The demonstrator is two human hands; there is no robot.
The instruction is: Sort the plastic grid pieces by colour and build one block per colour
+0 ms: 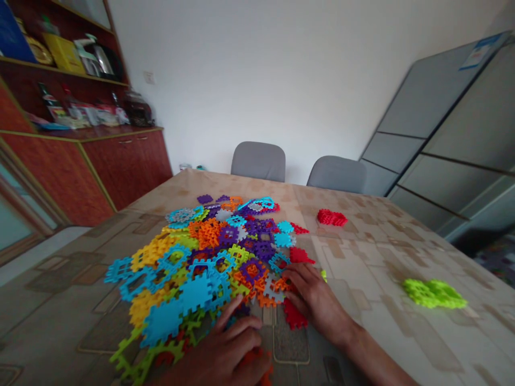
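Note:
A wide heap of interlocking plastic building pieces, toothed squares and frames in several colours, lies before me on the table. My left hand [231, 348] is low over its near edge, fingers loosely spread, index finger pointing toward the orange and lime pieces. An orange piece [263, 370] shows partly beneath it. At the heap's right edge, my right hand [316, 295] reaches in with bent fingers apart, fingertips by a grey frame piece [274, 288]. A red toothed piece [295, 315] lies partly under this hand. Flat blue squares [196, 293] lie left of both hands.
Apart from the heap, a red cluster [332, 217] and a lime cluster [434, 294] sit on the patterned table [374, 252]. A bit of lime piece [324, 275] shows behind my right hand. Two grey chairs [258, 161] stand at the far side.

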